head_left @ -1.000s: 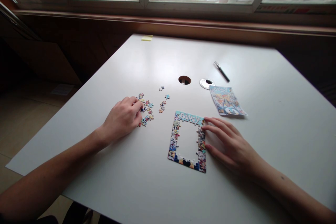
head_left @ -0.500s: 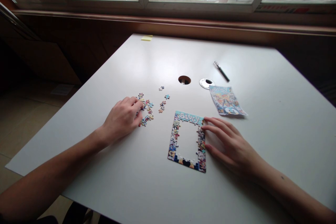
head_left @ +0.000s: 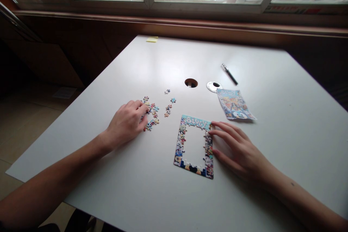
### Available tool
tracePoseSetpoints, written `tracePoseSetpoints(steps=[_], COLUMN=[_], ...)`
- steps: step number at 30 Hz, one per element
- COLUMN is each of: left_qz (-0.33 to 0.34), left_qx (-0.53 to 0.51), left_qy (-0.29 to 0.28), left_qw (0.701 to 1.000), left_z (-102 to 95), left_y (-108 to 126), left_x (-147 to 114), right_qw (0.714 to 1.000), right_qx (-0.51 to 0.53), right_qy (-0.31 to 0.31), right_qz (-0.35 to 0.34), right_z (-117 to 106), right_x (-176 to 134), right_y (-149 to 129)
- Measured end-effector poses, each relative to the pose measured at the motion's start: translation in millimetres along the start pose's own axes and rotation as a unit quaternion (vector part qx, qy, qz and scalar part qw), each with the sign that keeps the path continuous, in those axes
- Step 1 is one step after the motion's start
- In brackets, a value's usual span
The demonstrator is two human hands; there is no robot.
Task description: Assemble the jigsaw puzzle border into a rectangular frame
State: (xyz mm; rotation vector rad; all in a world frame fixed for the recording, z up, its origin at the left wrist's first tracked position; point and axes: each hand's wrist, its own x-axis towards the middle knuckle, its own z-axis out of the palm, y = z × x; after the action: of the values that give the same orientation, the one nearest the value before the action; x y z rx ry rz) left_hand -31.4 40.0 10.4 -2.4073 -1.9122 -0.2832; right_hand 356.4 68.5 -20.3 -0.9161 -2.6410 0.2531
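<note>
My left hand (head_left: pixel 126 122) is over a loose pile of jigsaw puzzle pieces (head_left: pixel 154 108), its fingers curled down among them. The fingertips are partly hidden, so what they pinch cannot be made out. A jigsaw border (head_left: pixel 178 148) lies flat on the white table, assembled as a rectangle with a light blue strip at the top and bare backing inside. Along its right edge rest the fingertips of my right hand (head_left: pixel 239 150), fingers outstretched and apart. Between pile and border lie a few separate pieces (head_left: pixel 168 109), with a light blue piece (head_left: pixel 173 100) just above.
Beyond the border a printed picture sheet (head_left: pixel 234 104) overlaps a round metal cover (head_left: pixel 213 86). A dark pen (head_left: pixel 230 74) lies behind it. The table (head_left: pixel 122 185) has a round cable hole (head_left: pixel 191 83). A yellow sticky note (head_left: pixel 152 39) is at the far edge, below the window.
</note>
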Motion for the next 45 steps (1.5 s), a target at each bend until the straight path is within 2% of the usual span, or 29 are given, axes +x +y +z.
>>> tracePoseSetpoints(steps=[6,11,19,27,35,45], left_qz=[-0.017,-0.051,-0.009,-0.007,0.014,0.010], left_qx=[0.005,0.023,-0.007,0.003,-0.012,0.001], left_qy=[0.032,0.002,-0.010,0.018,-0.050,-0.033], left_qw=[0.999,0.998,1.000,1.000,0.999,0.999], left_z=[1.7,5.3,6.2,-1.5,-7.3,-5.9], left_y=[1,1,-2,3,6,5], left_x=[0,-2,-1,0,-1,-1], right_qw=[1.000,1.000,1.000,1.000,1.000,1.000], right_qx=[0.006,0.004,0.001,-0.002,-0.003,0.004], right_qy=[0.002,0.003,0.005,0.003,0.001,0.002], right_qz=[0.003,0.002,-0.001,0.000,-0.003,0.004], right_z=[1,0,0,0,1,0], right_x=[0,1,1,2,0,1], right_y=[0,0,0,-1,0,0])
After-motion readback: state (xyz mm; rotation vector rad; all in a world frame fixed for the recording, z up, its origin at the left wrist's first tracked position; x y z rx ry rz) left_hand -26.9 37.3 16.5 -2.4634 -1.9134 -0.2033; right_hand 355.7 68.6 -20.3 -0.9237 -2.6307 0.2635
